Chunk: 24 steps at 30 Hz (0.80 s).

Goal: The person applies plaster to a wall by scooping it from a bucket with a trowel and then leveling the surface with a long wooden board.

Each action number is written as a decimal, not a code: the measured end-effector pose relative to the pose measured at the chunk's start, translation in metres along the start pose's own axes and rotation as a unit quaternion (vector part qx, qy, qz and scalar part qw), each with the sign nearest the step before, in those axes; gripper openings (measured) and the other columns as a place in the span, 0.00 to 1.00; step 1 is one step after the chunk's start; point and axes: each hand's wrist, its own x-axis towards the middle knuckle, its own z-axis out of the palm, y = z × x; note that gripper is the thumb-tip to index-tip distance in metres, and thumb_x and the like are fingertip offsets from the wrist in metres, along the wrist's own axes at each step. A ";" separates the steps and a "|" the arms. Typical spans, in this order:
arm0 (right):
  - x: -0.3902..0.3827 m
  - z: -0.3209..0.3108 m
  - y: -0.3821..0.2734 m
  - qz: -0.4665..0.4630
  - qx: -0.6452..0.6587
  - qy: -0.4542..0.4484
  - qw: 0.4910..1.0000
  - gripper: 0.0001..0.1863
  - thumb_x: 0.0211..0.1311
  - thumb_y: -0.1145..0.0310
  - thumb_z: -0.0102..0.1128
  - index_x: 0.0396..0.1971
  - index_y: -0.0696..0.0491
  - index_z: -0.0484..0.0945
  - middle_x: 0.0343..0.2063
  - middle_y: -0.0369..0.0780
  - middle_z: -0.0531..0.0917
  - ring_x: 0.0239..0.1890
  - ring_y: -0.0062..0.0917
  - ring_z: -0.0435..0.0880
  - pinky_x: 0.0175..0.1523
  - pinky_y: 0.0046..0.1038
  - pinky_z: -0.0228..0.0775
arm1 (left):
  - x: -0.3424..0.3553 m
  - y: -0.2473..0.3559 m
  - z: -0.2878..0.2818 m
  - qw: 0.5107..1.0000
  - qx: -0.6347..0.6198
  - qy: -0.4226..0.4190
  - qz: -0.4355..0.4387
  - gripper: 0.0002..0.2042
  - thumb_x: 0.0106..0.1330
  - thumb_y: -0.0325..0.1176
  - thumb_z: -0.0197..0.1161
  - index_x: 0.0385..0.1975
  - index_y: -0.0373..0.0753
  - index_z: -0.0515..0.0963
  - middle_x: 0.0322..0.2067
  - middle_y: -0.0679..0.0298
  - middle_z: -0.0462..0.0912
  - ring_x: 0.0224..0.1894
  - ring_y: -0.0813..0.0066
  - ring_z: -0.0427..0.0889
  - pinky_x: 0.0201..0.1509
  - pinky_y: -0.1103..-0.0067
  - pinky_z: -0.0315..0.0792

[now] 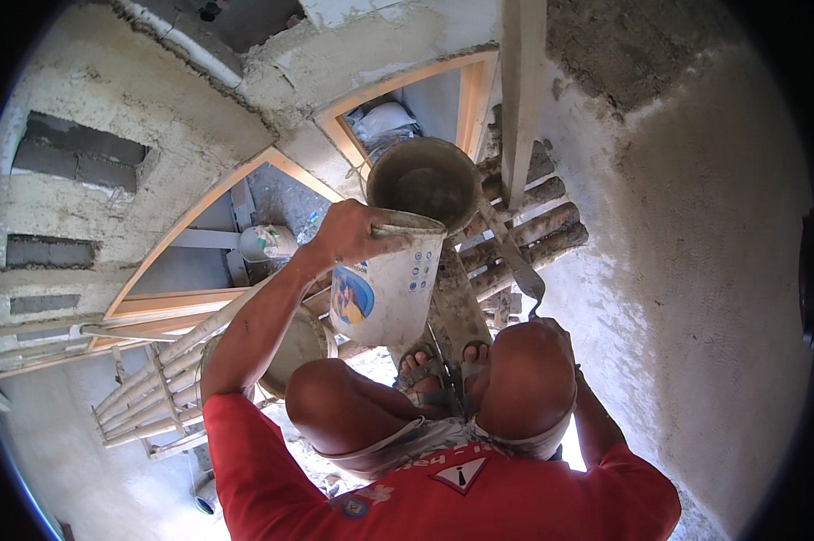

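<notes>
- Red shirt (443,496), nearest the camera, is seen at the lower edge; bare knees (344,406) are drawn up just above it, with sandalled feet (438,365) set between them on a mortar-caked plank (456,298).
- Left hand (353,233): closed over the rim of a white plastic bucket (389,288); the fingers are wrapped over the top edge, and the bucket is held tilted, its mouth turned away from the camera.
- Right hand (560,334): mostly hidden behind the right knee; how far it is open cannot be told. A trowel (515,261) runs up from beside it, its blade reaching towards the grey bucket.
- Grey mortar-coated bucket (425,185): placed just beyond the white bucket, touching or nearly touching its rim, mouth up, on the far end of the plank.
- Round timber poles (533,234): laid side by side under the plank, to the right of the grey bucket.
- Upright timber post (519,90): standing just right of the grey bucket.
- Rendered wall (695,270): filling the right side.
- Wooden door frames (199,216): seen far below at the left.
</notes>
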 end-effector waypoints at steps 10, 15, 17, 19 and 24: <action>-0.005 0.014 0.035 0.039 0.020 0.022 0.999 0.22 0.58 0.58 0.63 0.47 0.58 0.76 0.27 0.49 0.85 0.29 0.34 0.85 0.37 0.33 0.73 | 0.049 -0.007 -0.003 0.994 -0.032 -0.074 -0.075 0.17 0.51 0.46 0.71 0.22 0.35 0.82 0.14 0.59 0.76 0.16 0.74 0.69 0.24 0.73 0.66; -0.006 0.014 0.039 0.052 0.042 0.023 0.998 0.24 0.56 0.57 0.64 0.47 0.57 0.76 0.28 0.48 0.84 0.30 0.33 0.84 0.38 0.32 0.72 | 0.064 -0.019 0.004 0.987 -0.088 -0.090 -0.100 0.20 0.52 0.47 0.72 0.19 0.32 0.79 0.12 0.62 0.71 0.16 0.78 0.64 0.22 0.73 0.62; -0.007 0.012 0.039 0.054 0.031 0.019 0.998 0.24 0.56 0.57 0.64 0.48 0.57 0.76 0.28 0.48 0.84 0.31 0.33 0.84 0.39 0.32 0.72 | 0.066 -0.020 0.008 0.980 -0.145 -0.073 -0.116 0.19 0.53 0.45 0.71 0.19 0.32 0.79 0.12 0.65 0.71 0.18 0.81 0.66 0.22 0.75 0.63; -0.008 0.013 0.045 0.044 0.032 0.022 0.998 0.24 0.56 0.57 0.64 0.48 0.56 0.76 0.29 0.47 0.84 0.32 0.34 0.84 0.39 0.33 0.72 | 0.069 -0.024 0.012 0.972 -0.189 -0.060 -0.125 0.19 0.54 0.44 0.71 0.19 0.32 0.80 0.12 0.67 0.72 0.18 0.83 0.67 0.22 0.77 0.63; -0.008 0.013 0.050 0.064 0.046 0.018 0.997 0.23 0.57 0.57 0.63 0.49 0.55 0.75 0.30 0.46 0.84 0.33 0.34 0.83 0.40 0.33 0.72 | 0.075 -0.026 0.000 0.958 -0.239 -0.062 -0.144 0.17 0.55 0.43 0.70 0.19 0.33 0.81 0.13 0.69 0.74 0.17 0.84 0.69 0.22 0.79 0.64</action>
